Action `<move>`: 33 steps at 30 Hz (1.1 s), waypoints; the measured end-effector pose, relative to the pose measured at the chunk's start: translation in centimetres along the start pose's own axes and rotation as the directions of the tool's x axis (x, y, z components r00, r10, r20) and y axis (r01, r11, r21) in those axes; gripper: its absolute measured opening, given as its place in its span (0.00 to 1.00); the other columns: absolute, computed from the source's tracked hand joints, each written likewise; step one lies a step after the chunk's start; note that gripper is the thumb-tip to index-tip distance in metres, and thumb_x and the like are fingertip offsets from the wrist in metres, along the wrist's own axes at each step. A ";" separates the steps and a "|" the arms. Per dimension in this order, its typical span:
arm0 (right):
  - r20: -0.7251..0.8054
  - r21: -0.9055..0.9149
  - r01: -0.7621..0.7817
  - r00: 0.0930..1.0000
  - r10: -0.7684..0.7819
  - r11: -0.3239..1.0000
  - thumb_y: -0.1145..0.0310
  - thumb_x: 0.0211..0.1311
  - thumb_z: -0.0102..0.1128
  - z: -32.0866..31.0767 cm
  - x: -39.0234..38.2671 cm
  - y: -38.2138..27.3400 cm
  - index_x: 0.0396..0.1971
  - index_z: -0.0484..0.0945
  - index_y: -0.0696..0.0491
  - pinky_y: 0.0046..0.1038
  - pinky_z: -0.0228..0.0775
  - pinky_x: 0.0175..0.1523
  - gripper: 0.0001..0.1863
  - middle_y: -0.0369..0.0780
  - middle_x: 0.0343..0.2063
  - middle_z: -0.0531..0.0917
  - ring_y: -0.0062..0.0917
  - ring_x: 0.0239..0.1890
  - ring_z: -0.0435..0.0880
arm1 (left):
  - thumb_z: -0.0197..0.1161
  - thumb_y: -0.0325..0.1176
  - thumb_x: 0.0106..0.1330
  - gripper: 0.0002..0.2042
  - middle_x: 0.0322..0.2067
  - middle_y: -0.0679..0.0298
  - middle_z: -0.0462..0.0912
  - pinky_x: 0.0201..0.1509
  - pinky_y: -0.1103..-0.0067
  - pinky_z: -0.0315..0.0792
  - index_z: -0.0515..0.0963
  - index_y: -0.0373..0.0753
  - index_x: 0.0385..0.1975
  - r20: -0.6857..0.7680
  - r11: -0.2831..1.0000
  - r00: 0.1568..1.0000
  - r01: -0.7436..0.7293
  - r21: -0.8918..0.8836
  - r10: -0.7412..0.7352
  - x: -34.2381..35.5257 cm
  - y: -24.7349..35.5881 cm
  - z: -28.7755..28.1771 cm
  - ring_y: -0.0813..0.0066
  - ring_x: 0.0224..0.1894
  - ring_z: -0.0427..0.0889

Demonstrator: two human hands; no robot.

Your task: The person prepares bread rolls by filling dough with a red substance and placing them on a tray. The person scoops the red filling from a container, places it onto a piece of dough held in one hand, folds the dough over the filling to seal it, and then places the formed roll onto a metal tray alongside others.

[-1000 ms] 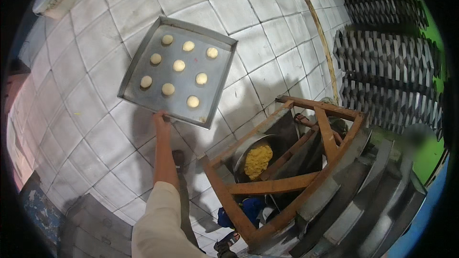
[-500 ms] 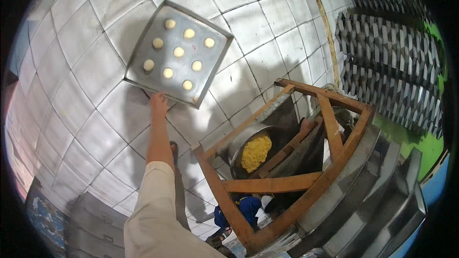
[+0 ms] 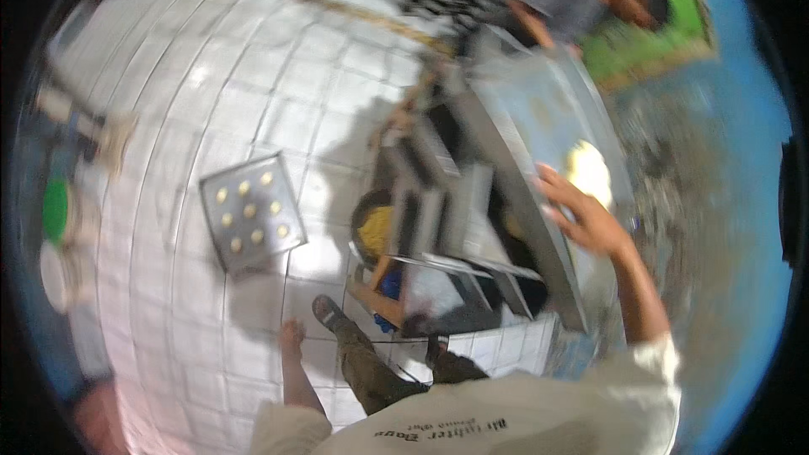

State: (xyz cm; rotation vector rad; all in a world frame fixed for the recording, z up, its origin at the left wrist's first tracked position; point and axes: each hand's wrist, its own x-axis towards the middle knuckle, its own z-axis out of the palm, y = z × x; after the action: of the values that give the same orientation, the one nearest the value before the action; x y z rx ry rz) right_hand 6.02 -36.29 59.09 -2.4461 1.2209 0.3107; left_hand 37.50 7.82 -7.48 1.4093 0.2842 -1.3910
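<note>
On the white tiled floor to the left lies a square metal tray [image 3: 291, 243] with several small pale dough balls [image 3: 249, 211] spaced out on it. My left hand [image 3: 291, 339] hangs below the tray, apart from it, its fingers too blurred to read. At the right, my right hand [image 3: 590, 217] reaches over the near side of a large metal tray [image 3: 527, 194], fingers spread, at its raised edge. Just beyond those fingers sits a pale yellow lump [image 3: 588, 170], probably dough, smeared by motion. Whether the fingertips touch it, I cannot tell.
Several metal trays [image 3: 480, 215] stand tilted beside and under the large one. A bowl [image 3: 361, 221] of yellow crumbly food sits left of them. Another person [image 3: 565, 4] leans in at the far right. Two tubs [image 3: 59, 274] stand at the left edge.
My left hand has let go of the tray with dough balls and drawn back. The view has swung right, bringing in my right hand, the large tray and the other person.
</note>
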 end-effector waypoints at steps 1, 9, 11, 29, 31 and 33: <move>0.032 0.141 -0.045 0.999 0.041 0.989 0.56 0.74 0.59 -1.8 -0.5 0.9 0.68 0.76 0.49 0.39 0.59 0.77 0.26 0.47 0.69 0.75 0.39 0.74 0.69 | 0.64 0.45 0.73 0.17 0.42 0.57 0.85 0.40 0.73 0.79 0.76 0.41 0.52 0.010 0.998 0.999 0.051 -0.035 -0.051 -3.0 0.5 -2.0 0.64 0.42 0.86; -0.662 0.354 -0.197 0.638 0.394 0.914 0.64 0.65 0.70 -4.0 -15.0 14.1 0.42 0.87 0.58 0.33 0.77 0.52 0.13 0.44 0.38 0.91 0.27 0.44 0.89 | 0.57 0.39 0.71 0.22 0.53 0.55 0.82 0.56 0.68 0.75 0.74 0.34 0.61 -0.583 0.981 0.796 -0.196 0.007 0.164 -24.9 4.6 -8.6 0.62 0.50 0.83; -0.660 0.160 -0.118 0.726 0.195 0.980 0.65 0.58 0.74 -0.5 -16.3 17.4 0.40 0.87 0.57 0.35 0.79 0.49 0.14 0.46 0.39 0.90 0.37 0.41 0.89 | 0.56 0.36 0.72 0.18 0.49 0.55 0.83 0.55 0.69 0.75 0.77 0.31 0.56 -0.631 0.922 0.720 -0.386 -0.020 0.288 -27.1 5.3 -7.7 0.62 0.47 0.82; -0.641 0.616 0.241 0.707 0.300 0.750 0.64 0.63 0.63 -1.9 -28.4 18.7 0.35 0.85 0.57 0.21 0.70 0.44 0.11 0.37 0.24 0.84 0.14 0.35 0.79 | 0.66 0.27 0.69 0.15 0.50 0.61 0.83 0.57 0.77 0.73 0.80 0.32 0.53 0.555 0.236 0.237 -0.969 0.074 0.797 -58.8 10.1 57.9 0.73 0.53 0.80; -0.611 0.771 0.494 0.753 0.246 0.402 0.67 0.69 0.59 1.3 -31.1 18.9 0.41 0.84 0.56 0.21 0.70 0.46 0.10 0.33 0.31 0.85 0.15 0.37 0.80 | 0.71 0.28 0.66 0.21 0.52 0.60 0.81 0.58 0.77 0.73 0.79 0.32 0.58 0.702 0.165 0.181 -0.982 0.092 0.688 -60.0 9.0 62.0 0.72 0.55 0.80; -0.556 0.825 0.445 0.750 0.358 0.348 0.64 0.74 0.58 6.1 -32.6 17.9 0.44 0.81 0.56 0.19 0.71 0.44 0.10 0.32 0.36 0.84 0.14 0.36 0.80 | 0.73 0.29 0.65 0.20 0.50 0.61 0.83 0.56 0.77 0.74 0.81 0.31 0.56 0.776 0.434 0.327 -0.898 0.076 0.540 -58.2 6.7 63.3 0.74 0.52 0.81</move>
State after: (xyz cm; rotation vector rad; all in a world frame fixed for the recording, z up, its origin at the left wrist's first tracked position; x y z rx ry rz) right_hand -27.99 -20.03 61.04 -1.4276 1.0412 -1.1626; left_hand -9.76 -15.68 60.73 1.0531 -1.2207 -1.0228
